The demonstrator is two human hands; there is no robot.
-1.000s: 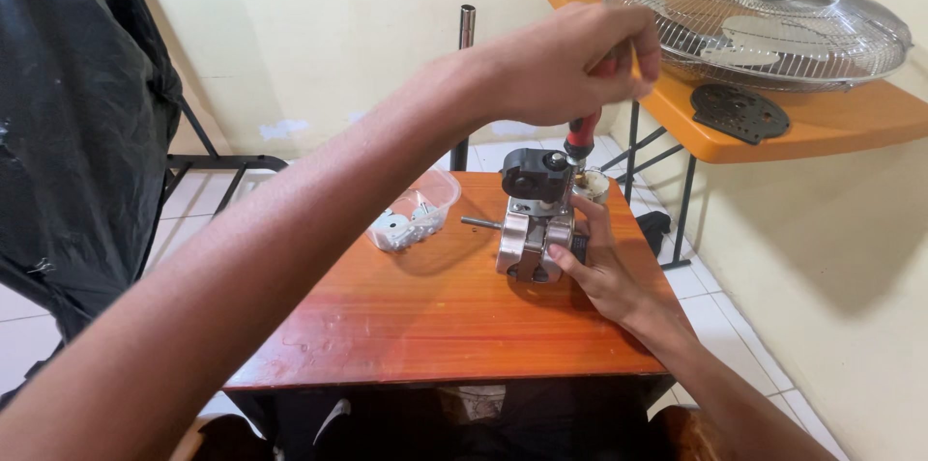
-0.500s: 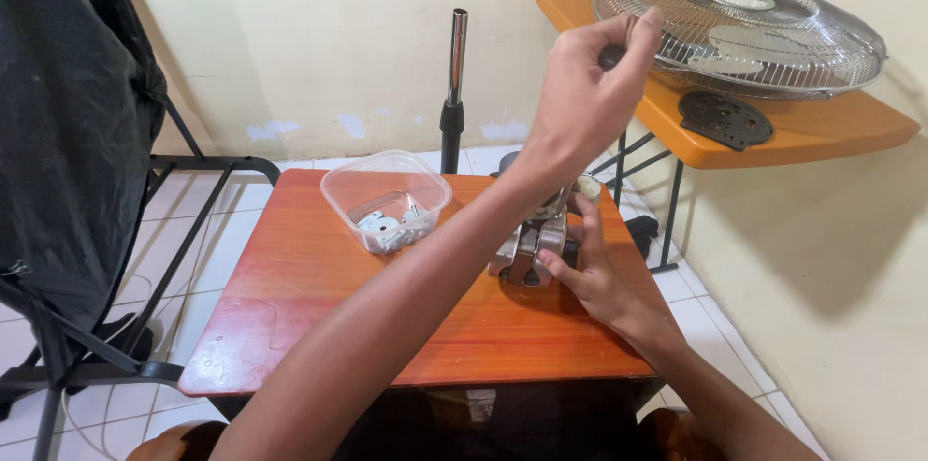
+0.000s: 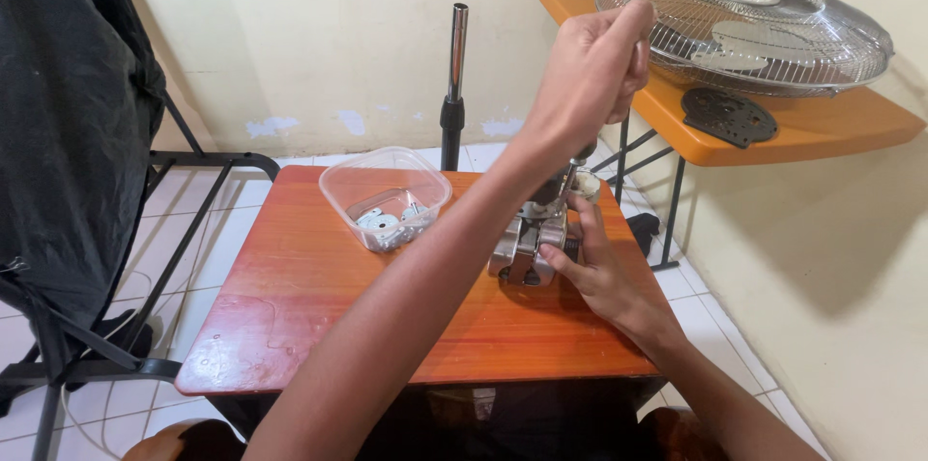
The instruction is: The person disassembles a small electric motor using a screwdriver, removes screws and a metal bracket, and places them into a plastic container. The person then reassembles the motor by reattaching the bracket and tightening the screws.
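Observation:
A small metal fan motor stands on the orange-brown wooden table. My right hand grips the motor from its right side and holds it on the table. My left arm crosses over from the lower left. My left hand is closed in a fist around the top of a screwdriver, which stands upright with its tip down in the top of the motor. The fist hides the handle.
A clear plastic tub with several small metal parts sits left of the motor. Behind the table stands a metal pole. An orange shelf at the right carries a wire fan grille and a black round plate. Black cloth hangs on a stand at the left.
The view has shifted, so the tub and pole now show fully. My left hand stays on the upright screwdriver and has turned slightly. My right hand still holds the motor.

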